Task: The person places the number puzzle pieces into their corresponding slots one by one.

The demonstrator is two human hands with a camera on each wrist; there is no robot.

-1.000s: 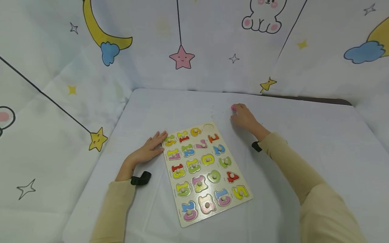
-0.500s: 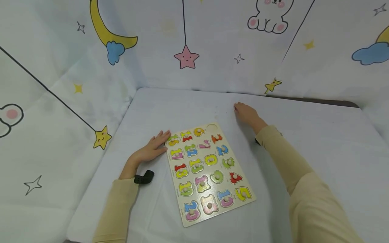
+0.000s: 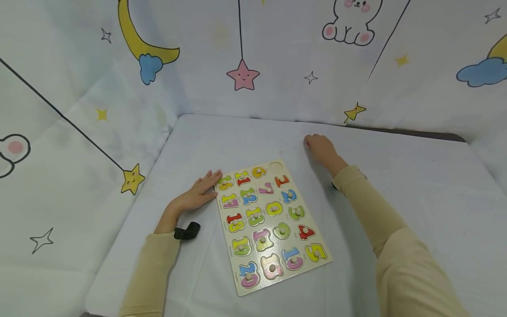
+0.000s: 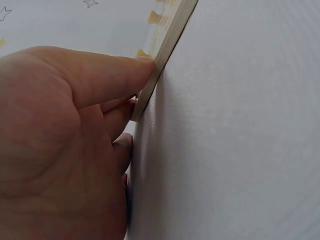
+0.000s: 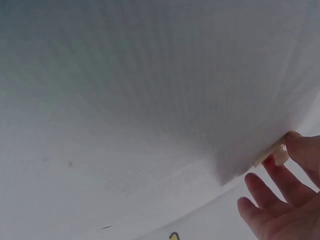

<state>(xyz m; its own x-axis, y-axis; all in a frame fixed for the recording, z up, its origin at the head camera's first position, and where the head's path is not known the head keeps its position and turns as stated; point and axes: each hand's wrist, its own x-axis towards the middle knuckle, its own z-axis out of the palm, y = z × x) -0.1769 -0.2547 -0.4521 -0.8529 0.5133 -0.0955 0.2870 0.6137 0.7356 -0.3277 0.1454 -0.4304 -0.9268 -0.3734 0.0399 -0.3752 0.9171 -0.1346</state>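
A wooden number puzzle board [image 3: 227, 240] lies on the table, filled with coloured numbers; one round recess [image 3: 275, 166] at its far corner is bare. My left hand [image 3: 196, 193] lies flat on the table, its straight fingers touching the board's left edge [image 4: 167, 45]. My right hand [image 3: 322, 149] rests on the table beyond the board's far right corner and pinches a small pink piece [image 3: 306, 141], mostly hidden under the fingers. In the right wrist view a pale bit of that piece [image 5: 274, 151] shows between thumb and fingertip of my right hand [image 5: 280, 200].
The table [image 3: 396, 176] is covered with a pale cloth. Printed fabric walls with stars, moons and rabbits stand close behind it [image 3: 242, 75] and on the left [image 3: 79, 154]. The table's far right edge shows dark [image 3: 416, 131].
The right hand has closed further over the pink piece, so less of it shows. The left hand stays against the board. The head view shifted slightly.
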